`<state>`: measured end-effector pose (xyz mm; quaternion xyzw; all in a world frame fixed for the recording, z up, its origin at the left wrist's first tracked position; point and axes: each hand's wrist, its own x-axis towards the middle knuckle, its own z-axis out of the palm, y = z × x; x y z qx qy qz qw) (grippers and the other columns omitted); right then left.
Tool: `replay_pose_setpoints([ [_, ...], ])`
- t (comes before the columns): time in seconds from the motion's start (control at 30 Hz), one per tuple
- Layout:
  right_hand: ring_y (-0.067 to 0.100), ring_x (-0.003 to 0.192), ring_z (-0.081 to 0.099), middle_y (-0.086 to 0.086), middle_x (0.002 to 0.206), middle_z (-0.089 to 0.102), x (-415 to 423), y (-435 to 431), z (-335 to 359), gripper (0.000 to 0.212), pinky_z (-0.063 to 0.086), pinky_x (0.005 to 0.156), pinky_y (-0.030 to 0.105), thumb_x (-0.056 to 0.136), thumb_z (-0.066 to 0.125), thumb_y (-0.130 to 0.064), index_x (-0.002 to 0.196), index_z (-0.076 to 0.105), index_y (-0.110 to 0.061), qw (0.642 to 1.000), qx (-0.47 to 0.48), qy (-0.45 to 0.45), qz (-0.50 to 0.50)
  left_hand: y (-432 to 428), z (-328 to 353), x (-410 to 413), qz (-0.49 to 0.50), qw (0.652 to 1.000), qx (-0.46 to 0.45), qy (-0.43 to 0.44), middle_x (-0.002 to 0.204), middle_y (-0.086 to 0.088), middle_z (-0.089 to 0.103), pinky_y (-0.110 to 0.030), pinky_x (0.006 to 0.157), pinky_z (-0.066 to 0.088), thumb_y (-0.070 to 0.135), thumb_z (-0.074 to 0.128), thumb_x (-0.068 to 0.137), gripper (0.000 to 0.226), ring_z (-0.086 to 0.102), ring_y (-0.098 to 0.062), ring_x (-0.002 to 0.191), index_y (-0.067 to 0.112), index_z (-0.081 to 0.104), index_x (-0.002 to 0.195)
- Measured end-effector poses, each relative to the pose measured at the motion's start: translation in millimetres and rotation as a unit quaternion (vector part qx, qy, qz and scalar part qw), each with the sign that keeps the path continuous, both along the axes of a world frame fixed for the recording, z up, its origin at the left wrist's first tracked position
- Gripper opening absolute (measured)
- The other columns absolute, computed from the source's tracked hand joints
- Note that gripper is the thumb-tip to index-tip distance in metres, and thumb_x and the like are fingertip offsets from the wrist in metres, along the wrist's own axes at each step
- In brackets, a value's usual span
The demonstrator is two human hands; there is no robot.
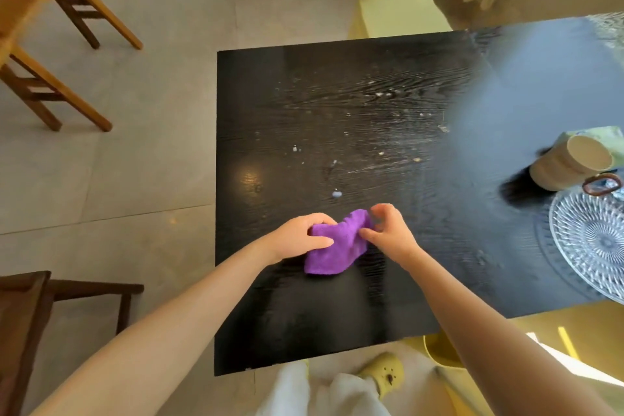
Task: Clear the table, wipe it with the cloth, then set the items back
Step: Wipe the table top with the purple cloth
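A purple cloth [332,246] lies bunched on the black wooden table [337,105], near its front edge. My left hand [299,235] grips the cloth's left end, thumb over the top. My right hand [388,230] pinches the cloth's right end, fingers curled. Crumbs and pale specks are scattered over the table's middle. At the right edge stand a beige cup [570,162] and a cut-glass plate [594,240].
Light wooden chairs [44,44] stand on the tiled floor at the left. A dark stool [37,307] is at the lower left. A yellow seat [439,351] and a yellow slipper [385,370] show below the table's front edge. A curtain hangs at the top right.
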<state>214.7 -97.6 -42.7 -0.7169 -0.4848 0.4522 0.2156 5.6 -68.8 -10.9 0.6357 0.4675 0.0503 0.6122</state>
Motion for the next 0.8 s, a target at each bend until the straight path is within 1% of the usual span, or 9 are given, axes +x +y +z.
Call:
replay_pose_setpoints([
  [0.07, 0.023, 0.119, 0.047, 0.007, 0.129, 0.045, -1, 6, 2, 0.065, 0.037, 0.106, 0.039, 0.071, 0.070, 0.001, 0.131, 0.046, -0.009, 0.992, 0.036, -0.027, 0.121, 6, 5, 1, -0.053, 0.997, 0.047, 0.003, 0.107, 0.008, 0.061, -0.019, 0.079, 0.044, 0.018, 0.059, 0.087, 0.022, 0.056, -0.010, 0.100, 0.025, 0.061, 0.108],
  [0.17, 0.024, 0.118, 0.052, 0.008, 0.120, 0.063, -5, 13, -1, 0.042, 0.036, 0.102, 0.029, 0.070, 0.070, -0.001, 0.111, 0.065, -0.008, 0.968, 0.026, -0.098, 0.230, 15, 6, -2, -0.076, 0.994, 0.074, -0.004, 0.103, 0.010, 0.062, -0.015, 0.076, 0.043, 0.018, 0.059, 0.087, 0.021, 0.056, -0.005, 0.094, 0.025, 0.063, 0.106],
  [0.27, 0.022, 0.079, 0.061, 0.004, 0.079, 0.066, -6, 21, 4, 0.018, 0.040, 0.063, 0.016, 0.073, 0.070, -0.006, 0.091, 0.066, -0.009, 0.991, 0.011, -0.071, 0.113, 27, -2, -12, 0.059, 0.996, 0.064, -0.017, 0.103, 0.011, 0.061, -0.017, 0.077, 0.045, 0.016, 0.062, 0.085, 0.023, 0.056, -0.006, 0.097, 0.025, 0.063, 0.105],
  [0.4, 0.018, 0.077, 0.060, 0.005, 0.082, 0.067, 5, 46, 13, 0.013, 0.051, 0.078, 0.034, 0.080, 0.070, -0.015, 0.091, 0.065, -0.009, 1.000, 0.024, 0.001, -0.020, 44, -19, -12, 0.246, 0.969, 0.032, -0.003, 0.104, 0.007, 0.060, -0.033, 0.087, 0.053, 0.020, 0.061, 0.087, 0.020, 0.058, -0.015, 0.103, 0.023, 0.060, 0.107],
  [0.47, 0.029, 0.087, 0.063, 0.013, 0.090, 0.069, 6, 57, 10, 0.020, 0.049, 0.081, 0.040, 0.083, 0.067, -0.019, 0.096, 0.063, -0.005, 0.996, 0.012, -0.090, -0.016, 46, -28, -6, 0.256, 0.966, 0.021, 0.029, 0.109, 0.004, 0.060, -0.036, 0.091, 0.052, 0.022, 0.058, 0.089, 0.024, 0.059, -0.016, 0.103, 0.021, 0.057, 0.113],
  [0.53, 0.036, 0.106, 0.054, 0.017, 0.111, 0.062, -2, 63, 5, 0.034, 0.045, 0.087, 0.041, 0.084, 0.064, -0.025, 0.112, 0.057, -0.007, 0.962, 0.015, -0.270, 0.048, 48, -37, -6, 0.239, 0.964, 0.071, 0.093, 0.118, 0.000, 0.059, -0.029, 0.091, 0.048, 0.021, 0.055, 0.090, 0.032, 0.057, -0.014, 0.103, 0.019, 0.053, 0.122],
  [0.6, 0.035, 0.121, 0.042, 0.014, 0.132, 0.051, -19, 67, 0, 0.052, 0.038, 0.098, 0.043, 0.086, 0.060, -0.035, 0.131, 0.047, -0.012, 0.918, 0.081, -0.360, 0.142, 55, -41, -18, 0.253, 0.940, 0.172, 0.153, 0.127, -0.003, 0.056, -0.029, 0.095, 0.045, 0.017, 0.051, 0.093, 0.034, 0.054, -0.017, 0.114, 0.017, 0.052, 0.127],
  [0.7, 0.026, 0.142, 0.022, 0.003, 0.155, 0.028, -46, 68, -14, 0.057, 0.015, 0.115, 0.040, 0.093, 0.047, -0.043, 0.145, 0.031, -0.026, 0.868, 0.148, -0.312, 0.357, 77, -48, -47, 0.270, 0.890, 0.288, 0.226, 0.140, -0.004, 0.050, -0.036, 0.106, 0.037, 0.012, 0.041, 0.097, 0.038, 0.042, -0.022, 0.131, 0.019, 0.047, 0.134],
  [0.8, 0.020, 0.147, 0.012, -0.005, 0.159, 0.016, -42, 75, -28, 0.055, 0.003, 0.119, 0.038, 0.097, 0.036, -0.044, 0.148, 0.019, -0.032, 0.821, 0.156, -0.312, 0.453, 104, -61, -71, 0.156, 0.868, 0.311, 0.355, 0.157, -0.006, 0.022, -0.048, 0.117, 0.017, 0.024, 0.034, 0.100, 0.048, 0.017, -0.026, 0.145, 0.023, 0.025, 0.147],
])
